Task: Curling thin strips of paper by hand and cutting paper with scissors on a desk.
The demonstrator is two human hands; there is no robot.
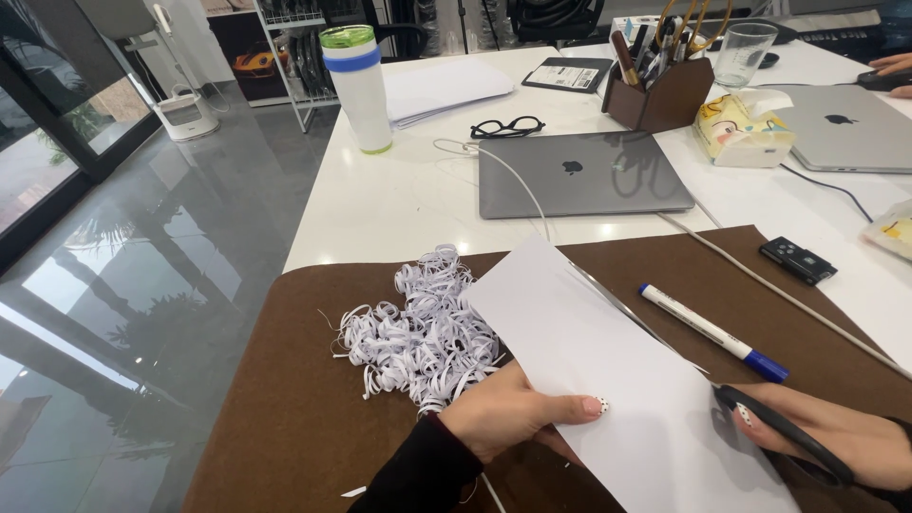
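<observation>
My left hand [518, 410] pinches the near left edge of a white sheet of paper [608, 370], thumb on top. My right hand [836, 432] grips black-handled scissors [788, 432] at the sheet's right edge, the blades running along a thin strip being cut from that side. A pile of curled white paper strips [418, 328] lies on the brown felt mat [304, 399] just left of the sheet.
A blue-capped white marker [712, 332] lies on the mat to the right. Behind are a closed grey laptop [579, 171], glasses [506, 126], a tall white tumbler [359, 85], a brown pen holder [660, 90], a tissue box [741, 128], a white cable [779, 294] and a second laptop [845, 128].
</observation>
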